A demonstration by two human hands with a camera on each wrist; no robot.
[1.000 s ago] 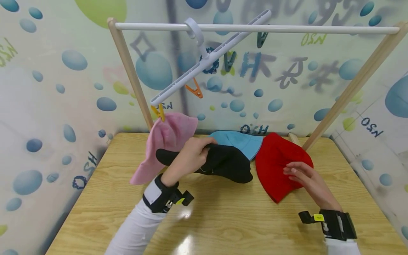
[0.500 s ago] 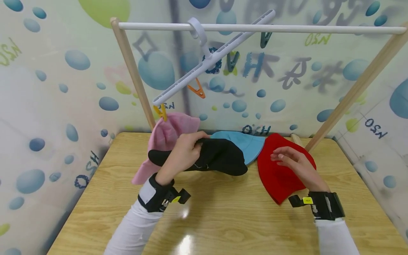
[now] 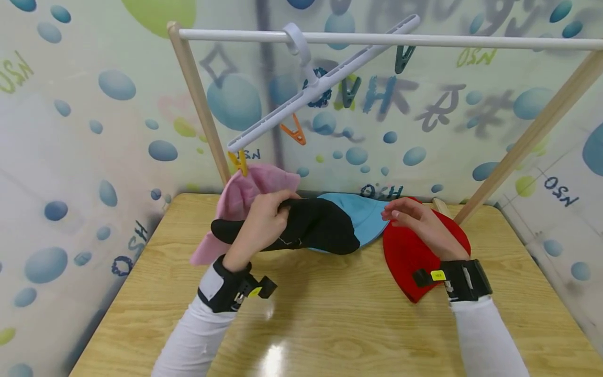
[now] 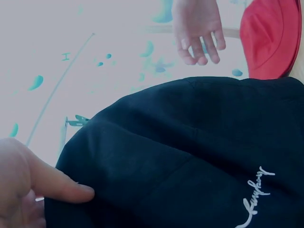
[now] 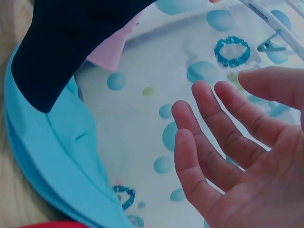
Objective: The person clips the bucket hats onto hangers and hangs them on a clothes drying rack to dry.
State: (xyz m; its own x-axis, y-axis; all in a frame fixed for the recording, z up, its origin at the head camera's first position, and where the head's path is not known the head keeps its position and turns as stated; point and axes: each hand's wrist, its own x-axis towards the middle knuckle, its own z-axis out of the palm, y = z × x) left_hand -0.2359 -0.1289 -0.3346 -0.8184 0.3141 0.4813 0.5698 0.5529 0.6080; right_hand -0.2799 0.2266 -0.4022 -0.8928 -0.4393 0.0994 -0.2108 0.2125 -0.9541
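Note:
My left hand (image 3: 264, 219) pinches the top of a black bucket hat (image 3: 320, 225) and holds it up over the table. White script lettering (image 4: 256, 194) shows on its side in the left wrist view. My right hand (image 3: 421, 222) is empty, its fingers spread and slightly bent, above a red bucket hat (image 3: 410, 262). Behind the black one lies a light blue bucket hat (image 3: 367, 214), partly covered. A pink bucket hat (image 3: 268, 180) hangs at the left from a yellow clip (image 3: 239, 162), partly behind my left hand.
A white hanger (image 3: 315, 91) hangs slanted from the white rod (image 3: 447, 41) of a wooden-legged rack. An orange clip (image 3: 295, 131) and dark green clips (image 3: 349, 93) hang along it. The wooden table (image 3: 330, 324) meets a patterned wall at the back.
My left hand has carried the black bucket hat left and slightly up. My right hand has moved left and up over the red hat, toward the light blue one.

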